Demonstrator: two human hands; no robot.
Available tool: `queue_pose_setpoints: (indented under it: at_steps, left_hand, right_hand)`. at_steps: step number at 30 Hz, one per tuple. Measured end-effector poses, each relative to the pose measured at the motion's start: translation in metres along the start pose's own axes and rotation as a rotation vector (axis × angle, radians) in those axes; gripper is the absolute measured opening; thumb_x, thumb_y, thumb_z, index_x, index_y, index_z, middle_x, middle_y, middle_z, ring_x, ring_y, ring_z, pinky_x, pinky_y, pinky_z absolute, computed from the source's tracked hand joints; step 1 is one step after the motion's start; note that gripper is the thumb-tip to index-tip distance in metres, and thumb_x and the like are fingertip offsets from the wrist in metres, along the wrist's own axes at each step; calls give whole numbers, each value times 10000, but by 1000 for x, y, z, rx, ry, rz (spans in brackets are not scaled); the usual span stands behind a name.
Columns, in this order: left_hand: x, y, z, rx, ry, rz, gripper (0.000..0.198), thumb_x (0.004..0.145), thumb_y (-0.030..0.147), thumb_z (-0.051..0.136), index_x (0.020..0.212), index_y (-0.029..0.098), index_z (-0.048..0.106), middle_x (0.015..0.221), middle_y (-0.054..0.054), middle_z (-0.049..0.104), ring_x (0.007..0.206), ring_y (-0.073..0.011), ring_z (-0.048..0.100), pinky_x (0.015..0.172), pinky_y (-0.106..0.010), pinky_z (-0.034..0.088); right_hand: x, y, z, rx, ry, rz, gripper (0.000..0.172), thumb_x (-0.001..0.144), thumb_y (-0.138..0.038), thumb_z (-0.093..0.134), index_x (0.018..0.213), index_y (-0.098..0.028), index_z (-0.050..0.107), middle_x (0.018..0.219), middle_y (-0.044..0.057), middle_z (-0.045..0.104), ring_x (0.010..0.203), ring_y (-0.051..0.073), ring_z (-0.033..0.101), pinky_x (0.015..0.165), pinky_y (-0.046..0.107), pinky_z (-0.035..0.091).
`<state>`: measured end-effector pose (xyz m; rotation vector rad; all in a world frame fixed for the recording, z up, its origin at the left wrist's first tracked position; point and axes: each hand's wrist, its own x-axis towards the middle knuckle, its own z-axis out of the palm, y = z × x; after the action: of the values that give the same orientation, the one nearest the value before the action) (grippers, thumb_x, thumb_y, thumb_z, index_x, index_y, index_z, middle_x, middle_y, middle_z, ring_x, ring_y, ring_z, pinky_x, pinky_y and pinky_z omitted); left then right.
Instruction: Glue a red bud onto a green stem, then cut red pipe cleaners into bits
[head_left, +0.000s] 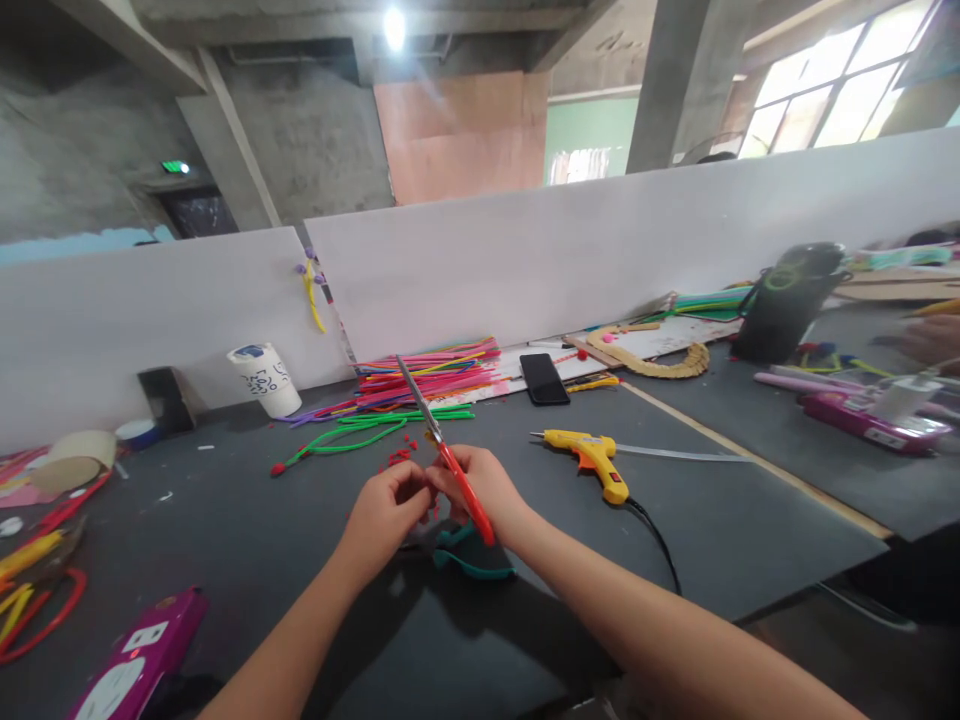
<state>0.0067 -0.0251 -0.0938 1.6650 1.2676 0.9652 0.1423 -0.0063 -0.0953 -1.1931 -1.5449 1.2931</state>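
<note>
My right hand [480, 485] is closed on a pair of red-handled scissors [460, 480], whose blades point up and away from me. Beside it, my left hand [386, 515] is pinched, its fingertips meeting those of the right hand. Whatever lies between the fingertips is too small to make out, though bits of red show there. Small red pieces [405, 450] are scattered on the dark table [285, 530] just beyond the hands. Below the hands lies a teal-handled tool [480, 568], partly hidden by them.
A yellow glue gun [592, 458] with a black cord lies right of my hands. Beyond are a phone [545, 380], pink and red stems [427, 375] and green stems [352, 435]. Purple power strips [142, 655] sit left and right; a person's hand [930, 342] shows far right.
</note>
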Motion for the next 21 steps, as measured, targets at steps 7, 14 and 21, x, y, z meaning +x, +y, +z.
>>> queue_pose_setpoints:
  at_steps: [7, 14, 21]
  left_hand:
    - [-2, -17, -6, -169, -40, -105, 179, 719, 332, 547, 678, 160, 526, 503, 31, 521, 445, -97, 452, 459, -221, 365]
    - [-8, -18, -9, 6, 16, -94, 109, 705, 247, 530, 711, 147, 572, 553, 13, 532, 509, -125, 483, 496, -243, 386]
    - [-18, -13, -3, 354, -37, 113, 119, 712, 139, 468, 658, 178, 566, 603, 13, 555, 571, -133, 493, 561, -246, 376]
  right_hand:
    - [4, 0, -3, 17, -98, 69, 85, 718, -219, 490, 641, -193, 462, 366, -104, 378, 289, 71, 391, 306, 166, 315]
    - [-1, 3, 1, -115, -161, 72, 51, 666, -172, 507, 617, -166, 493, 472, -77, 455, 350, 47, 403, 366, 156, 294]
    - [-12, 4, -2, -221, -159, 29, 37, 603, -129, 491, 607, -160, 511, 497, -69, 445, 458, 69, 402, 445, 168, 307]
